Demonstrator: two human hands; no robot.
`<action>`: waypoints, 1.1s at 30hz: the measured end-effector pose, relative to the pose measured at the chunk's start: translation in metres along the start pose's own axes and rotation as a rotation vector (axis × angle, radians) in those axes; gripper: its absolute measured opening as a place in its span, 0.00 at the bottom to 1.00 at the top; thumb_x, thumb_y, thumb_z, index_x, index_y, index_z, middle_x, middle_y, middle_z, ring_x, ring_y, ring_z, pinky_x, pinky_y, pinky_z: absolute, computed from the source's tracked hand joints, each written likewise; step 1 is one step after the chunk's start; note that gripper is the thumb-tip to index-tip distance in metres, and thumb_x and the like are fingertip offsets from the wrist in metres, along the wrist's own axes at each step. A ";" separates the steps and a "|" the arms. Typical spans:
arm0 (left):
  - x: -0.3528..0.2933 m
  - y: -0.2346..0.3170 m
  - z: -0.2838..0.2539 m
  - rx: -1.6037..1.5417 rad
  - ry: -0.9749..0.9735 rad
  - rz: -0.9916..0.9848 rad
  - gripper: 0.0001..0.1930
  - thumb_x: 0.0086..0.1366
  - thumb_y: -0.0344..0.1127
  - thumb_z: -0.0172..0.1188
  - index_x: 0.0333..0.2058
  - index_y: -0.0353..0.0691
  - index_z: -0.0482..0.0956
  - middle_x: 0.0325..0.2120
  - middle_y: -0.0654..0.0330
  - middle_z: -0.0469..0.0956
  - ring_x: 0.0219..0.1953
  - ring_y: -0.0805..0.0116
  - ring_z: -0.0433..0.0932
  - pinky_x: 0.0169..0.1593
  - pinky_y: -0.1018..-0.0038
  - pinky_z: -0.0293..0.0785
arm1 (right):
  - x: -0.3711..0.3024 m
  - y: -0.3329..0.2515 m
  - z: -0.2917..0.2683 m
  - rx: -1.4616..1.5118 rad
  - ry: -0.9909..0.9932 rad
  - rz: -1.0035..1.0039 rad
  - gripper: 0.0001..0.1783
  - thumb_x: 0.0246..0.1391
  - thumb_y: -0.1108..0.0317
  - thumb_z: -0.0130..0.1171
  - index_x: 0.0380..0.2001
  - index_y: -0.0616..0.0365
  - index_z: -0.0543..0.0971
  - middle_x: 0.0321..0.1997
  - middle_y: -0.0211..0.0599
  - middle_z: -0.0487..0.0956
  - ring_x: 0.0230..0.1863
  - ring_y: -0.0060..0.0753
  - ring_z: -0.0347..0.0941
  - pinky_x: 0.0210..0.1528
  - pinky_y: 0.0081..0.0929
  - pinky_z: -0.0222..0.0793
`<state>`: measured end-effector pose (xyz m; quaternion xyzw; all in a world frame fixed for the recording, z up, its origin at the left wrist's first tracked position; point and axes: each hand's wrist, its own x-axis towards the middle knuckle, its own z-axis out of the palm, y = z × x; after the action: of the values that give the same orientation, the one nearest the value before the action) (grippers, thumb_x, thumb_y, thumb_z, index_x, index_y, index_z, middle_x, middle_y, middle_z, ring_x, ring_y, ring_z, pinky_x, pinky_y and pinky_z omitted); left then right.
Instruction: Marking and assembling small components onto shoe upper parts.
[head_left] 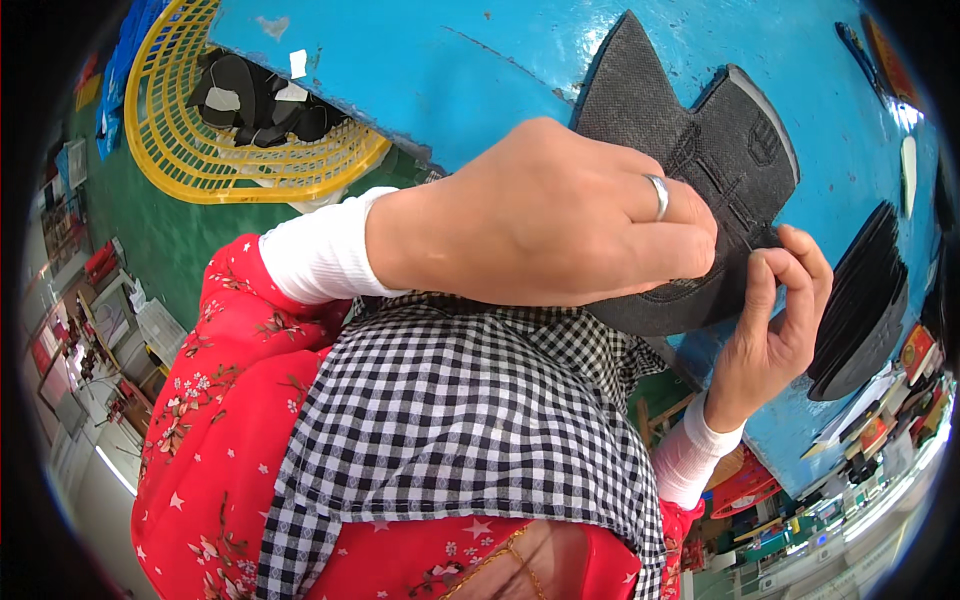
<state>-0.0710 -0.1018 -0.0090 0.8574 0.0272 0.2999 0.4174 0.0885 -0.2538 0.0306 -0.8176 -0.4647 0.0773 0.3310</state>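
A dark grey fabric shoe upper [640,90] lies flat on the blue table, its pointed end away from me, with stitched slots and a small emblem on its right flap. My left hand [560,220], a ring on one finger, is closed over its middle. That hand's fingertips press together low against the fabric, and what they grip is hidden. At the upper's right edge my right hand [775,310] pinches a small dark bit of it between thumb and forefinger. The upper's near end shows below my left hand.
A yellow plastic basket [150,150] with dark cut pieces stands left of the blue table [440,80]. Right of my hands lies a stack of dark pieces [865,300]. A pale slim tool [908,175] lies near the far right edge, with papers and boxes nearer.
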 end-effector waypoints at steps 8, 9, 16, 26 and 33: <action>0.000 -0.003 0.003 0.164 -0.026 0.102 0.08 0.51 0.32 0.65 0.31 0.44 0.80 0.36 0.63 0.83 0.22 0.76 0.73 0.16 0.83 0.65 | -0.001 0.003 0.005 0.087 -0.016 0.033 0.03 0.50 0.76 0.64 0.29 0.61 0.79 0.43 0.37 0.77 0.47 0.32 0.71 0.51 0.28 0.66; 0.000 -0.002 0.002 0.167 -0.034 0.098 0.07 0.51 0.32 0.65 0.31 0.44 0.80 0.37 0.63 0.83 0.21 0.76 0.73 0.16 0.83 0.65 | -0.001 0.002 0.005 0.088 -0.018 0.033 0.03 0.50 0.76 0.64 0.29 0.61 0.79 0.43 0.37 0.77 0.47 0.32 0.71 0.51 0.28 0.66; 0.005 0.004 -0.003 0.330 -0.155 0.100 0.07 0.51 0.34 0.62 0.32 0.48 0.80 0.41 0.68 0.82 0.23 0.78 0.70 0.17 0.86 0.62 | 0.000 0.003 0.005 -0.023 -0.054 -0.027 0.04 0.49 0.75 0.65 0.28 0.60 0.79 0.42 0.35 0.78 0.47 0.33 0.70 0.50 0.29 0.65; 0.010 0.011 -0.003 0.313 -0.229 0.078 0.05 0.50 0.33 0.59 0.25 0.41 0.73 0.26 0.69 0.73 0.27 0.74 0.74 0.18 0.79 0.72 | 0.008 -0.003 0.002 -0.023 -0.115 0.041 0.08 0.45 0.75 0.66 0.24 0.60 0.74 0.45 0.38 0.76 0.47 0.35 0.69 0.51 0.30 0.62; 0.012 -0.009 -0.003 0.108 -0.151 0.028 0.09 0.51 0.30 0.64 0.33 0.47 0.79 0.40 0.66 0.82 0.24 0.77 0.74 0.19 0.80 0.68 | 0.013 0.004 -0.003 0.004 -0.170 0.067 0.08 0.46 0.77 0.65 0.24 0.61 0.74 0.45 0.39 0.76 0.48 0.35 0.69 0.53 0.30 0.62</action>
<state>-0.0606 -0.0898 -0.0082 0.8991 -0.0002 0.2382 0.3673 0.0997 -0.2463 0.0329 -0.8225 -0.4635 0.1581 0.2892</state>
